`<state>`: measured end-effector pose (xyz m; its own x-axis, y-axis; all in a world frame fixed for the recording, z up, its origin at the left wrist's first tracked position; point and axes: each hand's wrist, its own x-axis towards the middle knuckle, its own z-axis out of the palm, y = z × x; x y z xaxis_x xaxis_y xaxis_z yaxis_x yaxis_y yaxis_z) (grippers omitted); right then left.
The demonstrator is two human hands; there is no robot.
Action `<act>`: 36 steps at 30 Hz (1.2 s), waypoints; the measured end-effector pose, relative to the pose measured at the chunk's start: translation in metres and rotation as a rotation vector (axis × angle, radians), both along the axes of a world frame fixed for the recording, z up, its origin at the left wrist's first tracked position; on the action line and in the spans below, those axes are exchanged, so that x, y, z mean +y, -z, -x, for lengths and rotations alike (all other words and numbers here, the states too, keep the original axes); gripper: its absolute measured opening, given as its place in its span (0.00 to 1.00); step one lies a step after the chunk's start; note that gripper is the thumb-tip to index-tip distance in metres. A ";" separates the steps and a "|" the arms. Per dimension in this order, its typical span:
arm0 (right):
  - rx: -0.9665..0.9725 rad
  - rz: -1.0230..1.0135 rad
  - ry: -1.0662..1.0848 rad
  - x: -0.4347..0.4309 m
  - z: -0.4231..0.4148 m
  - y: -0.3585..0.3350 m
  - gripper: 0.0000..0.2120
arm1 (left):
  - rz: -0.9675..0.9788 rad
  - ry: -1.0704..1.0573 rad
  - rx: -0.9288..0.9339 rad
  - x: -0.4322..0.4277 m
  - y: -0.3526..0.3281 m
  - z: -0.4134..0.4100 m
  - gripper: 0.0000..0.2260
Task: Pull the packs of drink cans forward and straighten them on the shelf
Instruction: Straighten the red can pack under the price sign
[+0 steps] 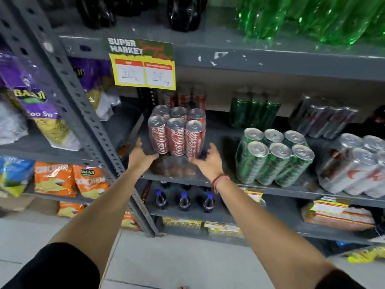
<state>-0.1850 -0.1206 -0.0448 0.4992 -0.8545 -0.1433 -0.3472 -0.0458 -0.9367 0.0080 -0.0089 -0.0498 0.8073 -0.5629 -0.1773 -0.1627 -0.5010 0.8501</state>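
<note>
A shrink-wrapped pack of red cola cans (177, 133) stands upright on the grey metal shelf (179, 178), a little back from its front edge. My left hand (141, 156) is open at the pack's lower left corner, its fingers just off the wrap. On the other side my right hand (208, 161) is open at the lower right corner, fingertips near the cans. A second red pack (185, 97) stands behind it. Further right, a green can pack (275, 155) leans at the shelf front, and a silver can pack (358, 165) lies tilted at the far right.
More green (254, 109) and dark can packs (323, 119) stand at the shelf's back. A yellow price sign (143, 69) hangs from the shelf above. A slotted upright post (83, 113) stands left of my left hand, with snack bags (60, 180) beyond. Small bottles (184, 200) sit below.
</note>
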 end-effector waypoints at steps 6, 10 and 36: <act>0.111 -0.083 -0.088 -0.021 -0.021 -0.007 0.37 | 0.070 0.243 0.050 -0.019 -0.007 -0.016 0.38; 0.099 -0.047 -0.053 -0.019 -0.024 0.000 0.38 | 0.050 0.280 0.107 -0.026 0.000 -0.018 0.41; 0.140 0.312 0.009 0.042 0.009 0.019 0.33 | 0.017 0.275 -0.317 0.053 0.018 0.009 0.40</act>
